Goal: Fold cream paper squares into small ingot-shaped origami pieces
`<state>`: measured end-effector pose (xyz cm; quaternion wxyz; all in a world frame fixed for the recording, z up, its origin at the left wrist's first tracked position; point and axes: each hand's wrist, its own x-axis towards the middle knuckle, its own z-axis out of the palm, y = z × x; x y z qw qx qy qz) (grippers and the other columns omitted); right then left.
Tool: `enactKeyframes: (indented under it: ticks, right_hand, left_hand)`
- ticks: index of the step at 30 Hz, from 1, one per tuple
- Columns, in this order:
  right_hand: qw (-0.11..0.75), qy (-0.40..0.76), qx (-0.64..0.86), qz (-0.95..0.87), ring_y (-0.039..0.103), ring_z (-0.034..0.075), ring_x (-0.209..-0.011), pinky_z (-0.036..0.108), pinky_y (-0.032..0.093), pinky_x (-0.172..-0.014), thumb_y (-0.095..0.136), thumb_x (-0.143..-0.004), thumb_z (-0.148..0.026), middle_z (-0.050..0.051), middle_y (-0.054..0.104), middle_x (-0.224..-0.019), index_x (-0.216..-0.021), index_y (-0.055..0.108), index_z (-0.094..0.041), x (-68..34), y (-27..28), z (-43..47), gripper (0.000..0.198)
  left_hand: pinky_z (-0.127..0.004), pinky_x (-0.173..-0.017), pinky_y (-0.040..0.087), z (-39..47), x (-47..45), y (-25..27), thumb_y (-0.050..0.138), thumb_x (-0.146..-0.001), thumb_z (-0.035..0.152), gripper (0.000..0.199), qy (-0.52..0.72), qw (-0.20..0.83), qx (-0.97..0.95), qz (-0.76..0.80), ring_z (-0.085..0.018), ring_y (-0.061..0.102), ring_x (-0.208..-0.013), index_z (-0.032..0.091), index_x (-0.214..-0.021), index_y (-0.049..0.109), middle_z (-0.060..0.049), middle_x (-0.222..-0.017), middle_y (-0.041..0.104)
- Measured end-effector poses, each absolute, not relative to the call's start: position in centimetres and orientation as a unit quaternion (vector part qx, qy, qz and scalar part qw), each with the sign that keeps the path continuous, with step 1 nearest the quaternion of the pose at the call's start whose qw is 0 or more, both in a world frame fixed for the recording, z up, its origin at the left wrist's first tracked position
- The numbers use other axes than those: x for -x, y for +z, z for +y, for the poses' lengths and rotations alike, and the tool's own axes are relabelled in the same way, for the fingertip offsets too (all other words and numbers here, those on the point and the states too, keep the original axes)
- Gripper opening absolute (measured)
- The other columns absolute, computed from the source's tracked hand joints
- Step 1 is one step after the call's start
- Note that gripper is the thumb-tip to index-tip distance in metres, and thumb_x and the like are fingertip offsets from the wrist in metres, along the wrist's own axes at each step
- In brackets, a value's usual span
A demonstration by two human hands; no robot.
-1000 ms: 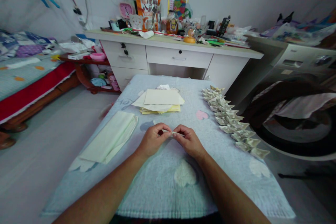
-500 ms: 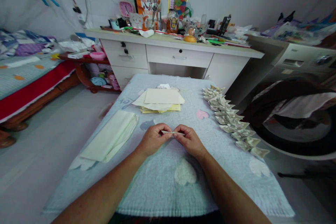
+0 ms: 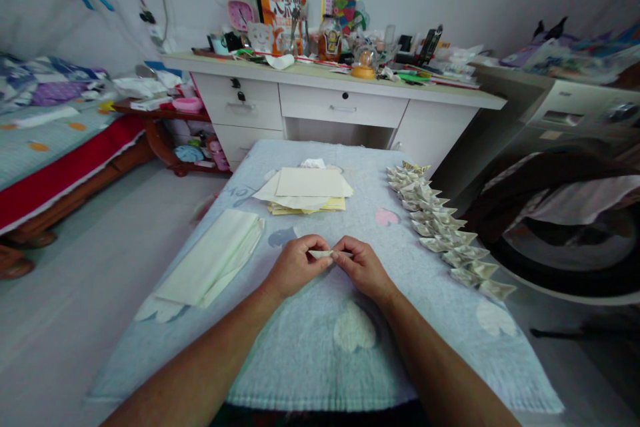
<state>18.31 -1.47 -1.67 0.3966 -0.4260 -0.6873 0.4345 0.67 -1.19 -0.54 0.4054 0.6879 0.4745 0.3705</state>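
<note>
A small piece of folded paper (image 3: 320,254) is pinched between my two hands above the middle of the cloth-covered table. My left hand (image 3: 299,265) grips its left end with thumb and fingers. On its other end, my right hand (image 3: 361,265) is closed the same way, the two thumbs nearly meeting. Much of the paper is hidden by my fingers. Beyond my hands lies a stack of cream and yellow paper sheets (image 3: 307,183). To the right, several folded paper boats (image 3: 434,217) stand nested in a slanting row.
A folded pale green sheet bundle (image 3: 213,259) lies on the table's left side. A white desk (image 3: 345,107) with a cluttered top stands behind. The washing machine (image 3: 560,127) is at the right, a bed (image 3: 60,140) at the left. Blue patterned cloth (image 3: 280,360) covers the table.
Both hands keep their pinch on the paper at almost the same spot. The paper's left end shows slightly wider and tilted. The whole view has shifted a little.
</note>
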Motion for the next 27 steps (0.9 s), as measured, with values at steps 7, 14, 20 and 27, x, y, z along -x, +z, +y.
enactKeyframes:
  ticks: [7,14,20,27]
  right_hand:
    - [0.402,0.489,0.422,-0.649,0.043,0.011,-0.060,0.022,0.033,-0.056,0.060,-0.083,-0.040,-0.003,0.049,-0.066,-0.084,0.059,-0.017,-18.76,-1.53,-1.47,0.023]
    - [0.400,0.477,0.431,-0.654,0.038,0.010,-0.057,0.022,0.031,-0.056,0.059,-0.084,-0.042,-0.005,0.043,-0.060,-0.075,0.056,-0.017,-18.98,-1.26,-1.48,0.027]
    - [0.398,0.530,0.411,-0.626,0.035,0.009,-0.055,0.022,0.028,-0.053,0.058,-0.084,-0.045,-0.005,0.041,-0.060,-0.076,0.056,-0.017,-18.94,-1.10,-1.51,0.028]
    - [0.406,0.510,0.419,-0.632,0.034,0.009,-0.056,0.022,0.028,-0.055,0.054,-0.087,-0.042,-0.005,0.041,-0.060,-0.074,0.055,-0.017,-18.88,-1.62,-1.41,0.028]
  left_hand:
    - [-0.019,-0.055,0.041,-0.83,-0.40,-0.85,0.067,-0.074,0.033,0.021,0.398,0.485,-0.631,0.456,-0.010,0.051,-0.061,0.014,-0.074,0.062,0.001,-0.068,0.058]
    - [-0.021,-0.060,0.042,-0.83,-0.28,-1.11,0.066,-0.075,0.032,0.020,0.400,0.521,-0.618,0.432,-0.011,0.055,-0.065,0.013,-0.082,0.064,0.000,-0.071,0.061]
    - [-0.021,-0.059,0.044,-1.03,-0.21,-0.96,0.065,-0.077,0.031,0.017,0.385,0.468,-0.654,0.453,-0.013,0.057,-0.064,0.014,-0.076,0.068,-0.001,-0.071,0.065]
    - [-0.022,-0.063,0.044,-1.21,-0.46,-0.48,0.064,-0.078,0.027,0.014,0.385,0.413,-0.692,0.450,-0.014,0.060,-0.070,0.015,-0.074,0.070,-0.002,-0.073,0.066]
